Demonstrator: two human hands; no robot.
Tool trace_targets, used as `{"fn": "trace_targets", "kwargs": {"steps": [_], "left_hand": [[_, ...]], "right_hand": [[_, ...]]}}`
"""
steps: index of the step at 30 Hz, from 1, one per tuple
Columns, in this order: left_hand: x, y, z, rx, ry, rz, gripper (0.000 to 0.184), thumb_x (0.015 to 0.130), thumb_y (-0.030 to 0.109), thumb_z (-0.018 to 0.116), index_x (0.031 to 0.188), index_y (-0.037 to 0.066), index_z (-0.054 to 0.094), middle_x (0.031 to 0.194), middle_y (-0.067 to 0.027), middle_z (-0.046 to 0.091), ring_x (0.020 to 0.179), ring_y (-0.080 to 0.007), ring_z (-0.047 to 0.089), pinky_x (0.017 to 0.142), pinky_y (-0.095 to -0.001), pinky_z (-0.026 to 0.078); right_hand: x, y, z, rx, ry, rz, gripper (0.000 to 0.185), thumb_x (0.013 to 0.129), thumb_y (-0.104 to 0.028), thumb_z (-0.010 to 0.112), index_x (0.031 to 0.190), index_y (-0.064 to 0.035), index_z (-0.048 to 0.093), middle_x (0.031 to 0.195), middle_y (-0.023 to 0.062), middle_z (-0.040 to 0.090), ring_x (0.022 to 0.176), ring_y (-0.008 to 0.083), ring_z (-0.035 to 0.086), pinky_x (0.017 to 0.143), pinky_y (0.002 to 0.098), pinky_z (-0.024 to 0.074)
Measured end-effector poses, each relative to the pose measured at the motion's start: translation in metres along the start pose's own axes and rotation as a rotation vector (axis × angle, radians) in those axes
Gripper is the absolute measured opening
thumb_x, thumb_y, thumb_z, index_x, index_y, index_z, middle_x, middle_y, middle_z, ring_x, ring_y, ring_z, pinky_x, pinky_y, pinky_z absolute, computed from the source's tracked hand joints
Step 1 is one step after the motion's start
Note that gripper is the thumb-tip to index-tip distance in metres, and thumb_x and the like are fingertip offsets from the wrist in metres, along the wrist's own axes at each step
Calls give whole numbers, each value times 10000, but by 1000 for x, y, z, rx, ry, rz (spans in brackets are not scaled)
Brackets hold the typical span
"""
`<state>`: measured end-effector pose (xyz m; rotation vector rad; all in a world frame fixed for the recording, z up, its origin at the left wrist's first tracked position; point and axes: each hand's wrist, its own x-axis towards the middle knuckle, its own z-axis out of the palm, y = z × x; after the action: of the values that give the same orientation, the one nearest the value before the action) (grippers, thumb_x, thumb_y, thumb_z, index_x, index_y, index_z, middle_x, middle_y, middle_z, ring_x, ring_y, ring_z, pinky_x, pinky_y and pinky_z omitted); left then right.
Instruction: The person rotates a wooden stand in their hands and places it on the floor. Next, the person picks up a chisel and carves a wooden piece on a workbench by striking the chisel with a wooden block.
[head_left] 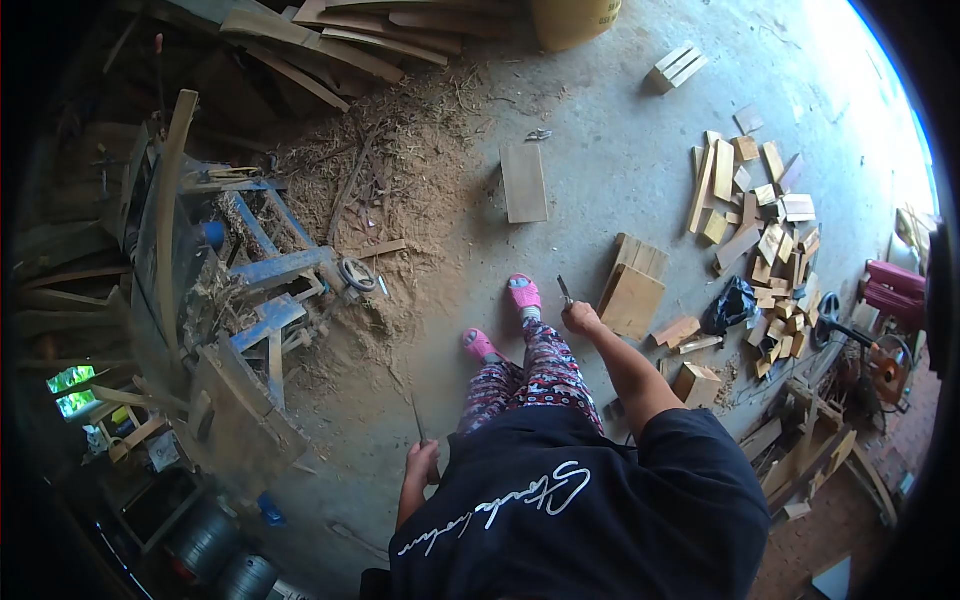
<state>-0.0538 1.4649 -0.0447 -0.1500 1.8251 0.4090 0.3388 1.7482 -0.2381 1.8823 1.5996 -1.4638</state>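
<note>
Dark metal juts from the fingers of the right hand (581,318), which are curled around the handle of a short-bladed tool (564,290), its tip pointing forward. On the other side, the left hand (422,462) has its fingers closed round the near end of a long, thin tool (419,420); from where I stand I can't make out what sort it is. Just beside the right hand, a pair of thick boards (633,302) lies on the grey concrete floor (610,150), one overlapping the other. Between the hands I see patterned trousers (550,365) and pink slippers (525,294), with a dark shirt (590,510) nearer in. Ahead of the feet stands a pale wooden block (525,183), and just past it lies a metal object (539,135) too small to tell. Off to the right, wood offcuts (762,269) are heaped and scattered around a black plastic bag (733,306). To the left, shavings (425,200) spread up to a blue-framed machine (285,267) with a round handwheel (357,273); farther out, long planks (312,47) are piled near a yellow container (575,20).
</note>
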Motion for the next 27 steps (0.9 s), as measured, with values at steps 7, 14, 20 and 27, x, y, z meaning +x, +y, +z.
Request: {"fn": "trace_targets", "kwargs": {"steps": [7,14,20,27], "left_hand": [[1,-2,7,-8,59,83,205,820,219,686,939,80,593,745,-5,576,674,-118,552,610,-269,431],[35,-47,7,-112,30,109,227,799,217,702,941,73,601,795,-14,595,703,-135,571,639,-283,453],[77,-121,18,-395,48,76,256,794,209,695,963,46,592,807,-36,595,712,-158,579,643,-308,463],[111,-233,9,-546,-35,-24,289,812,229,660,973,-4,601,790,-63,585,703,-179,592,632,-342,467]], "right_hand": [[12,6,3,-61,52,-51,345,836,-315,497,881,-20,669,929,245,646,924,396,626,832,471,500],[-17,-20,-14,-232,-66,-137,300,852,-279,482,964,-69,663,923,204,665,894,400,633,790,480,500],[-43,-10,-8,-350,-82,-106,303,854,-356,587,899,-76,696,606,58,605,533,153,628,488,310,508],[-56,7,29,-557,-185,-206,302,849,-348,599,875,-58,678,606,44,596,497,141,600,463,297,495]]}}
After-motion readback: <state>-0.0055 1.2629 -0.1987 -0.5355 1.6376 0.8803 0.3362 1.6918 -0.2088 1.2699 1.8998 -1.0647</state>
